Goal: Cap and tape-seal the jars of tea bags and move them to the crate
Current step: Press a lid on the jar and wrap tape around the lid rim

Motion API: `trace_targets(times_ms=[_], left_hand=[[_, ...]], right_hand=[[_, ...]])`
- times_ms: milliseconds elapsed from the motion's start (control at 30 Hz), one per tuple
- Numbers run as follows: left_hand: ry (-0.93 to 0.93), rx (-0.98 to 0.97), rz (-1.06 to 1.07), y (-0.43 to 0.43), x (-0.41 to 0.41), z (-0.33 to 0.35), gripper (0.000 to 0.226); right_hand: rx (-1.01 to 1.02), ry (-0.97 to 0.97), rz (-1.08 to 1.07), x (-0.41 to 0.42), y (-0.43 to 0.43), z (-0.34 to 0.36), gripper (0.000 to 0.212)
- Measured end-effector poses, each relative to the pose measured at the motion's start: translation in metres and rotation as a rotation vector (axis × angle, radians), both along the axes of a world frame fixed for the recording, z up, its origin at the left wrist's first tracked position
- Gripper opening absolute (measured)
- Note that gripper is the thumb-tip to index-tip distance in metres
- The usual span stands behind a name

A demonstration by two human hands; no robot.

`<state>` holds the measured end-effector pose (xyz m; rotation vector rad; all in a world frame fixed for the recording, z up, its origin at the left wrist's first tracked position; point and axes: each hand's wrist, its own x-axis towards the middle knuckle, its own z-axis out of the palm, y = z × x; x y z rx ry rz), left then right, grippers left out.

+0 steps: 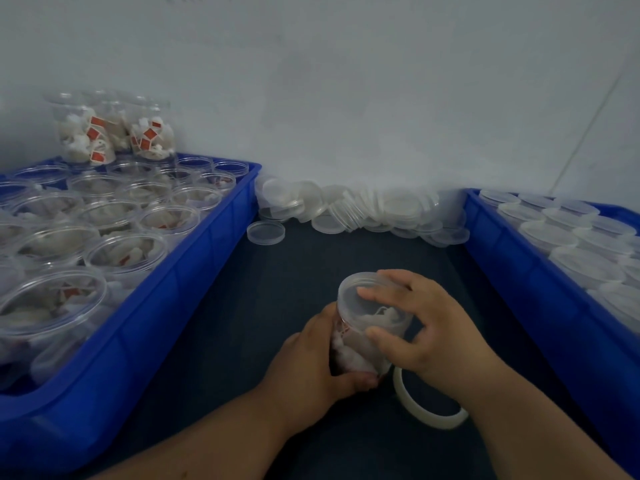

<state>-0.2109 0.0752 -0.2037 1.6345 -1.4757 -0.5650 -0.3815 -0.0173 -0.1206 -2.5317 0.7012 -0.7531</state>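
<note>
Both hands work low in the centre of the frame. The left hand wraps round the body of a clear jar, which is tipped away from the viewer. The right hand curls fingers and thumb over the translucent lid sitting on the jar's mouth. Whether that lid is threaded home cannot be told.

White tea bags fill the jar, and a string shows just under the lid. If it lies across the rim, the cap could seat crooked and the tape would seal over a gap. Tilted as it is, the jar could slip from a slack grip. A tape roll lies flat just beside the jar, partly under the right wrist, where a turning forearm might knock it.

Farther out at left, a blue crate holds many uncapped jars of tea bags. At right, a second crate holds capped jars; their contents are hidden.

Between the crates, loose lids heap against the wall. In the upper left, a few filled jars stand atop the far row.
</note>
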Motion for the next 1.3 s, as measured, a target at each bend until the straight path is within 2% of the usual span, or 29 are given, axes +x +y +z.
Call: trace_targets(times_ms=[267, 333, 433, 467, 567, 633, 767, 833, 900, 1000, 1100, 1167, 1300], left_hand=[[0.033, -0.012, -0.005, 0.000, 0.000, 0.001, 0.088], [0.035, -0.014, -0.011, 0.000, 0.000, 0.003, 0.090], [0.053, -0.015, -0.012, 0.001, 0.000, 0.004, 0.091], [0.047, -0.012, -0.008, 0.001, 0.000, 0.004, 0.091], [0.014, -0.011, -0.002, 0.001, -0.001, 0.003, 0.093], [0.017, -0.016, 0.000, 0.001, -0.001, 0.003, 0.092], [0.029, -0.017, 0.015, 0.001, -0.001, 0.004, 0.093], [0.029, -0.022, 0.013, 0.001, -0.001, 0.004, 0.092], [0.027, -0.025, 0.005, 0.001, -0.002, 0.004, 0.091], [0.015, -0.031, 0.008, 0.002, -0.003, 0.004, 0.091], [0.006, -0.025, 0.016, 0.002, -0.003, 0.003, 0.092], [0.000, -0.027, 0.019, 0.001, -0.002, 0.002, 0.093], [-0.002, -0.042, 0.020, 0.000, -0.003, 0.002, 0.092]], right_hand=[[0.065, 0.038, -0.122, 0.008, 0.013, 0.003, 0.052], [0.106, 0.075, -0.108, 0.010, 0.015, 0.003, 0.062], [0.333, 0.022, 0.054, 0.004, 0.012, 0.001, 0.092], [0.405, -0.007, 0.099, 0.001, 0.010, 0.000, 0.095], [0.549, -0.120, 0.106, -0.004, 0.007, -0.003, 0.081], [0.527, -0.152, 0.039, -0.002, 0.008, -0.004, 0.080], [0.418, -0.186, -0.110, 0.004, 0.010, 0.000, 0.093], [0.358, -0.203, -0.153, 0.010, 0.011, -0.002, 0.093], [0.312, -0.170, -0.174, 0.016, 0.013, -0.004, 0.094], [0.330, -0.116, -0.077, 0.013, 0.011, -0.007, 0.110], [0.514, -0.172, 0.094, 0.002, 0.008, -0.009, 0.096], [0.570, -0.214, 0.091, -0.001, 0.009, -0.012, 0.085], [0.412, -0.290, -0.096, 0.007, 0.011, -0.013, 0.085]])
